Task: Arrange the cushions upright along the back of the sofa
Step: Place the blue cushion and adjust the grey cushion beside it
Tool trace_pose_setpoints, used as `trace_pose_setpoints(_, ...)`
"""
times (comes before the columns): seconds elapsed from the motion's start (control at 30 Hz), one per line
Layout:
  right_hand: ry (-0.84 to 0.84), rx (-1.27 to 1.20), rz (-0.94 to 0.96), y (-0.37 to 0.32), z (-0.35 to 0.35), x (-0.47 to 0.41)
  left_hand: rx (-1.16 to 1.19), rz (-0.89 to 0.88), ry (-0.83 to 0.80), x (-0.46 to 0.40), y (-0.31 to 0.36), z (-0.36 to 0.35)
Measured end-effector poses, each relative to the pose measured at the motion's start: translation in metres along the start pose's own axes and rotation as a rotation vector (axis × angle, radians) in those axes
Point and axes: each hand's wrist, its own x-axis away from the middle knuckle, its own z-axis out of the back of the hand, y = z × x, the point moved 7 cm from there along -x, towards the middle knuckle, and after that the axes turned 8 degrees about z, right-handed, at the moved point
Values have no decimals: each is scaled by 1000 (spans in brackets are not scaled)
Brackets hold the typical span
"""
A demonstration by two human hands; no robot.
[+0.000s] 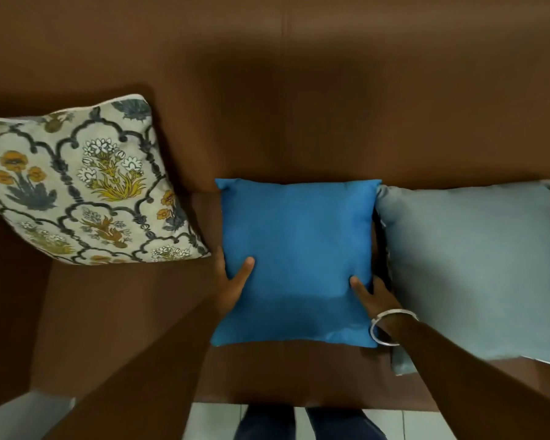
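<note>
Upholstery of the brown fabric sofa [299, 106] fills my view. Far left, a cream floral-print cushion [77, 182] leans tilted. My left hand [232, 281] and right hand [373, 296] grip the square bright-blue cushion [297, 249] at centre; a pale grey-blue cushion [470, 265] touches its right edge.

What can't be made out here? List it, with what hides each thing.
Head view:
- Fingers of both the left hand and the right hand: tucked behind the blue cushion.
- Floral cushion and grey cushion: outer parts cut off by the frame edges.
- Sofa back: dim and blurred; whether the cushions touch it is unclear.
</note>
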Motion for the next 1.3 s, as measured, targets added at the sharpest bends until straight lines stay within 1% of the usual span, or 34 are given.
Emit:
trace_pose_setpoints(0.07,-30,-35,46,-10,7,5,27,77,-152,6,7,8)
trace_pose_setpoints(0.1,-40,-45,84,-22,17,14,-25,151,-237,11,14,16)
trace_pose_setpoints(0.17,-68,-102,146,-48,45,33,-188,322,-327,23,26,47)
trace_pose_setpoints(0.2,-117,-193,141,-58,62,41,-167,366,-355,27,32,63)
trace_pose_setpoints(0.23,-178,-302,125,-66,76,47,-57,372,-374,28,38,76)
trace_pose_setpoints(0.27,-180,-408,126,-73,92,45,58,348,-356,26,46,88)
trace_pose_setpoints(0.3,-146,-509,116,-80,102,42,128,305,-337,22,54,94)
trace_pose_setpoints(0.37,-3,-563,125,-96,106,28,122,203,-248,11,70,96)
trace_pose_setpoints(0.43,58,-554,156,-114,82,17,189,170,-172,2,78,79)
trace_pose_setpoints(0.53,55,-668,188,-135,39,-5,350,83,-133,-8,87,43)
trace_pose_setpoints(0.57,85,-669,197,-144,34,-11,403,56,-93,-14,88,36)
trace_pose_setpoints(0.6,128,-671,191,-151,33,-18,430,46,-10,-20,89,35)
trace_pose_setpoints(0.63,162,-655,188,-159,35,-23,429,51,84,-25,89,38)
trace_pose_setpoints(0.67,190,-574,194,-165,37,-32,418,53,157,-31,86,42)
trace_pose_setpoints(0.7,216,-481,209,-171,39,-37,408,63,186,-39,82,46)
trace_pose_setpoints(0.77,246,-401,229,-176,40,-50,400,110,148,-56,73,46)
trace_pose_setpoints(0.87,212,-448,233,-183,30,-60,357,123,86,-76,71,48)
trace_pose_setpoints(0.93,187,-495,203,-182,28,-59,434,68,68,-74,75,51)
trace_pose_setpoints(0.97,197,-483,210,-180,30,-52,486,74,90,-65,70,52)
trace_pose_setpoints(1.0,237,-425,264,-181,36,-40,499,108,159,-53,61,54)
trace_pose_setpoints(1.07,348,-221,404,-181,63,2,341,202,407,-6,43,46)
trace_pose_setpoints(1.1,363,-112,462,-179,73,20,260,218,478,21,38,31)
trace_pose_setpoints(1.13,352,-4,504,-174,85,33,187,193,438,41,41,6)
trace_pose_setpoints(1.17,339,117,511,-159,103,44,80,144,337,60,50,-33)
trace_pose_setpoints(1.23,326,385,477,-120,140,54,-170,17,152,83,68,-114)
trace_pose_setpoints(1.3,336,556,398,-71,179,55,-295,-86,-38,89,90,-193)
